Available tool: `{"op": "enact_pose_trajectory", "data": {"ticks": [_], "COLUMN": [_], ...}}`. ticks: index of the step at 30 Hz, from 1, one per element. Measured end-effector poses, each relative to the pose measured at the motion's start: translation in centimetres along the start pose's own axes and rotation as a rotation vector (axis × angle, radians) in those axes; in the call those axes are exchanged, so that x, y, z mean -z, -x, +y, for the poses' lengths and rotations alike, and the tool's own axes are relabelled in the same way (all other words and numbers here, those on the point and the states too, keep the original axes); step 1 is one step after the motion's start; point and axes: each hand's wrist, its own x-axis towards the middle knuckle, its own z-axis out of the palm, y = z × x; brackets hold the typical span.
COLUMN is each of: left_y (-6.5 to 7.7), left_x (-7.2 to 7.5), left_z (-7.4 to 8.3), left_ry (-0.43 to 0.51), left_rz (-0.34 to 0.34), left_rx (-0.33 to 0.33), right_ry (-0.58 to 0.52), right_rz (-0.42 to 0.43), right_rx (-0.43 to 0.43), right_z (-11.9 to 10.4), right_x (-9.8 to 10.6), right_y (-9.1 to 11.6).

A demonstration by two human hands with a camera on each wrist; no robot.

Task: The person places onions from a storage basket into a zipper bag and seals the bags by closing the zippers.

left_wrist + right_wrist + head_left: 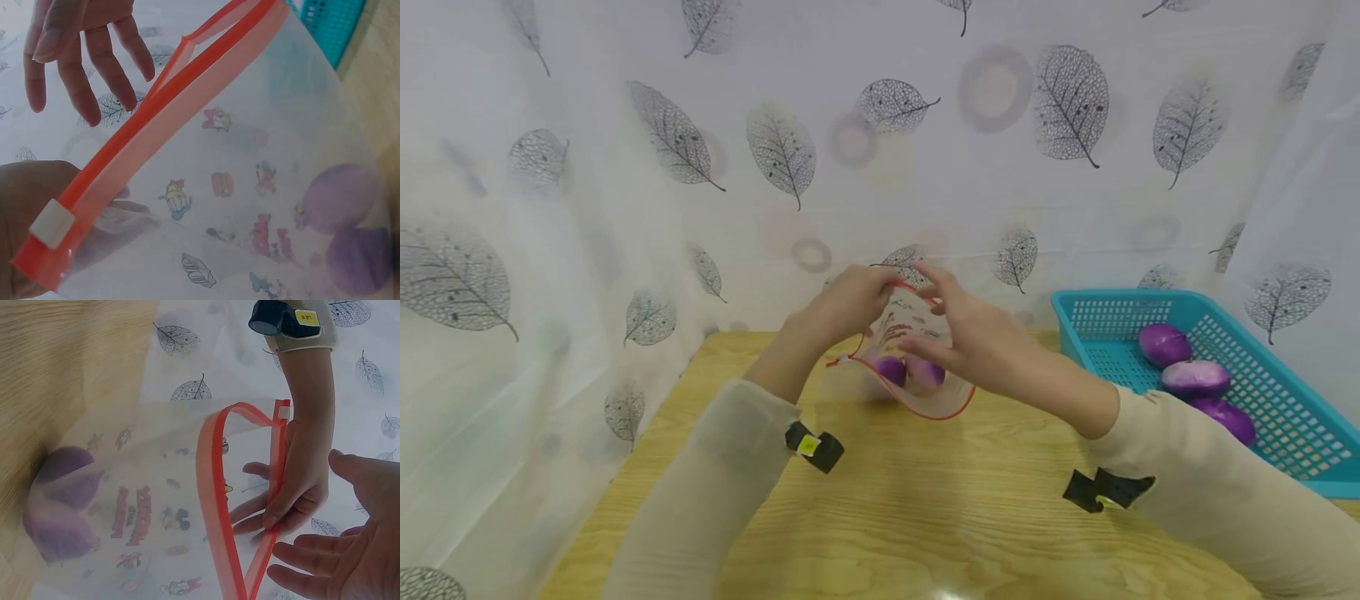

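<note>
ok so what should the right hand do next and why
Probably reach over to the basket for another purple thing: the right hand looks empty, the left hand holds the bag's mouth open, and three show in the basket.

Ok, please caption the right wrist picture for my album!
Left hand pinching a red-rimmed translucent plastic bag, two rounded purple objects inside, right hand nearby.
</note>
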Motion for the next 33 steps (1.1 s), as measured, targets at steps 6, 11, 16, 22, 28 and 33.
{"op": "enact_pose_trajectory", "data": {"ticks": [6, 11, 16, 22, 28, 33], "left_y": [0.0, 0.0, 0.0, 0.0, 0.0, 0.0], "left_x": [0.1, 0.0, 0.0, 0.1, 0.2, 0.0], "left_z": [-0.1, -0.2, -0.1, -0.2, -0.2, -0.2], "left_ry": [-0.030, -0.023, 0.015, -0.018, -0.020, 0.006], "left_rz": [0.023, 0.028, 0.010, 0.020, 0.026, 0.014], "left_rx": [-0.026, -0.043, -0.018, -0.027, -0.035, -0.026], "right_ry": [0.041, 0.056, 0.052, 0.113, 0.170, 0.185], "right_rz": [-0.003, -0.001, -0.026, -0.051, -0.069, -0.095], "right_rx": [-0.040, -0.052, -0.070, -0.100, -0.116, -0.145], "right_z": [0.4, 1.0, 1.7, 2.5, 3.1, 3.5], "right_x": [0.2, 0.5, 1.3, 2.2, 2.8, 3.4], "right_y": [0.1, 0.2, 0.4, 0.8, 1.3, 1.8]}}
